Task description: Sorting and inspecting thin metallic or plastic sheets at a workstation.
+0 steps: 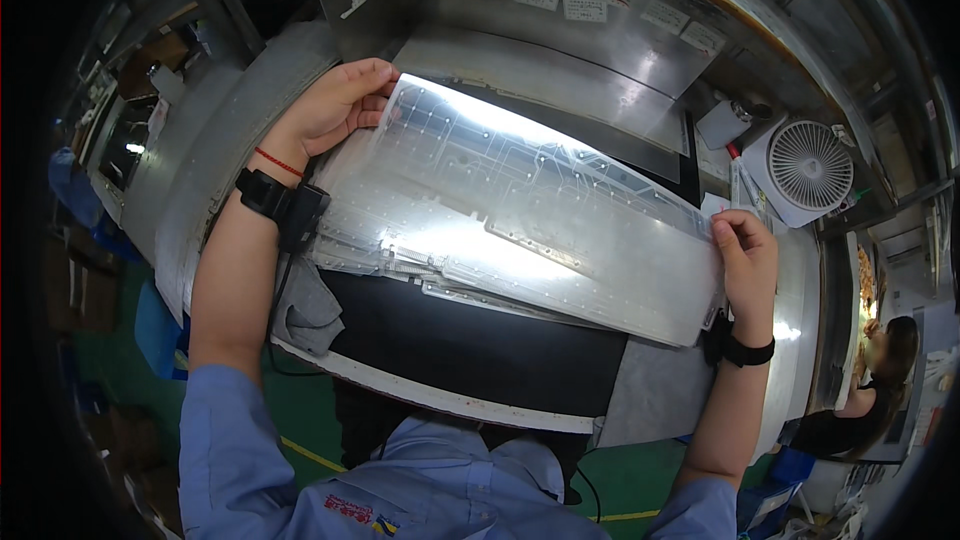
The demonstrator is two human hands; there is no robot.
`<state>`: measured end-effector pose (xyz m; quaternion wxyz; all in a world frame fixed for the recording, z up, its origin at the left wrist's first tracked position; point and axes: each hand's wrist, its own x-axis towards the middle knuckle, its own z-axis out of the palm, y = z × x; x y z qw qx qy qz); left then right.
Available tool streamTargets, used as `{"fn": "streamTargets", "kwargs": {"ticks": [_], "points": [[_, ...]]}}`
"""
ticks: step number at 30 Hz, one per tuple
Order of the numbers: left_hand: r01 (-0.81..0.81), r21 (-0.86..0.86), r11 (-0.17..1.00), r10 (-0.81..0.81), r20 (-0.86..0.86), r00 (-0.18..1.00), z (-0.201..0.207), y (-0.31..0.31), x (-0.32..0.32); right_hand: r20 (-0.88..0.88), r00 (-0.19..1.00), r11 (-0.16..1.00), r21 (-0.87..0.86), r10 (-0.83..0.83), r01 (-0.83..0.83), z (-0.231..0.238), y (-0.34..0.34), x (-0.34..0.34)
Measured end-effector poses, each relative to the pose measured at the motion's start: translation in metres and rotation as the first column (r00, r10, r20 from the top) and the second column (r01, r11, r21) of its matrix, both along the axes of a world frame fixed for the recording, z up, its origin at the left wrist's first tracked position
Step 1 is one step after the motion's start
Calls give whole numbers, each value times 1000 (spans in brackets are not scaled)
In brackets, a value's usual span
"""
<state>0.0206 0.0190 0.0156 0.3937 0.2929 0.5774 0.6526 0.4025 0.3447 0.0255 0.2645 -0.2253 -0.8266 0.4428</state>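
A long clear plastic film (pixel 610 255) printed with fine circuit lines and dots stretches across the bench, tilted down to the right. My left hand (pixel 345 105) pinches its upper left corner between thumb and fingers. At the other end, my right hand (pixel 742 255) grips the upper right corner. Strong glare runs along the film's upper edge and middle. Under it lies a stack of similar films (pixel 345 237), partly covered, with uneven edges showing at the left and front. The lower layers blur together through the held film.
A black mat (pixel 470 340) lies at the bench's front, with a grey cloth (pixel 308 310) to its left. A white fan (pixel 808 162) and a metal canister (pixel 722 125) stand at the back right. A metal panel with paper labels rises behind. Another person (pixel 880 390) is at far right.
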Motion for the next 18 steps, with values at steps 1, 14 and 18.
{"fn": "streamTargets", "kwargs": {"ticks": [1,14,18], "points": [[4,-35,999,-6,-40,999,2,2,3,1,1000,1000,0,-1,1,0,0,0],[-40,-32,999,41,19,999,2,1,3,45,999,999,34,-30,28,-1,-1,-1],[-48,-24,999,48,5,999,7,3,11,98,994,987,156,-40,24,-1,-1,0]]}}
